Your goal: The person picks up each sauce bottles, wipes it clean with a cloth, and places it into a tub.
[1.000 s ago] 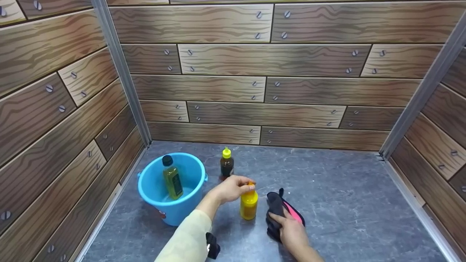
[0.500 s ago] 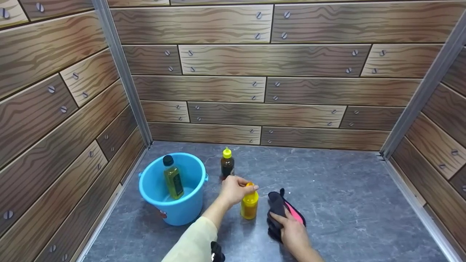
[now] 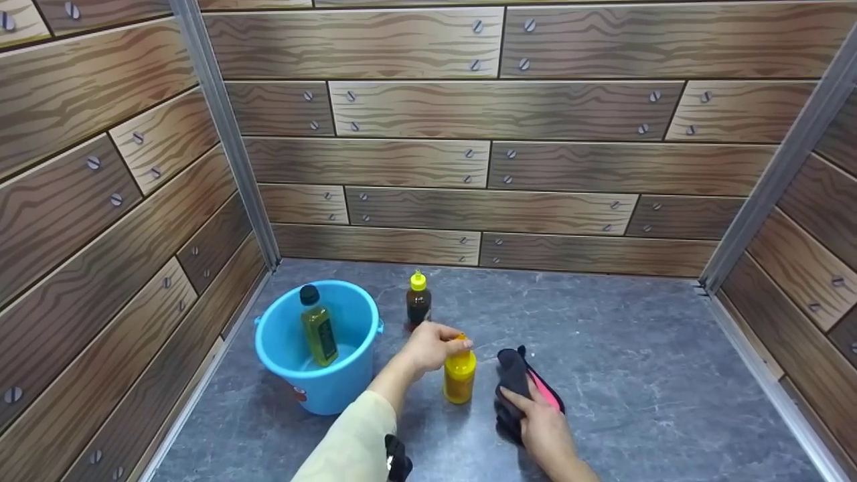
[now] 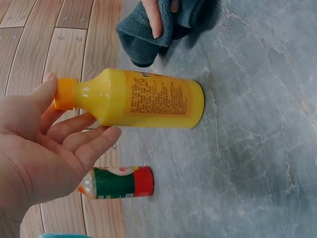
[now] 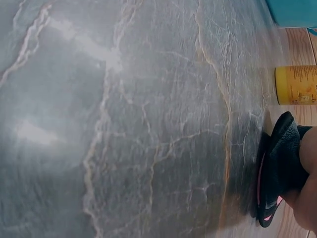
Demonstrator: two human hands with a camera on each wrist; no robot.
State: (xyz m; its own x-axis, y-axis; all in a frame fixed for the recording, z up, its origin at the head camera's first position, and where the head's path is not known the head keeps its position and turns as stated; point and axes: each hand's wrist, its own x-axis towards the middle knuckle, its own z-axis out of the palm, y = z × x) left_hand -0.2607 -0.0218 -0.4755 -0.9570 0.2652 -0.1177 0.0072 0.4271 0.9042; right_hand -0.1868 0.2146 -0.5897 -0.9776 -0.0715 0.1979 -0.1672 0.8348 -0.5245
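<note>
A yellow bottle [image 3: 459, 385] with an orange cap [image 4: 65, 94] stands upright on the grey floor. My left hand [image 3: 428, 349] pinches that cap between thumb and fingers; in the left wrist view the other fingers spread beside the bottle's neck. To the right, my right hand [image 3: 546, 428] grips a dark grey cloth [image 3: 512, 375] with a pink side, its index finger lying along the fabric. The cloth [image 5: 282, 171] rests on the floor, apart from the bottle. In the right wrist view only part of this hand [image 5: 308, 198] shows, at the right edge.
A blue bucket [image 3: 335, 391] stands at the left, with a greenish bottle [image 3: 320, 338] with a black cap leaning inside. A dark sauce bottle [image 3: 418, 306] with a yellow nozzle cap stands behind my left hand. Wood-patterned walls [image 3: 428, 110] enclose the back and sides.
My right hand and the cloth have shifted slightly to the right. My left hand has moved a little about the cap, while the yellow bottle stays almost in place.
</note>
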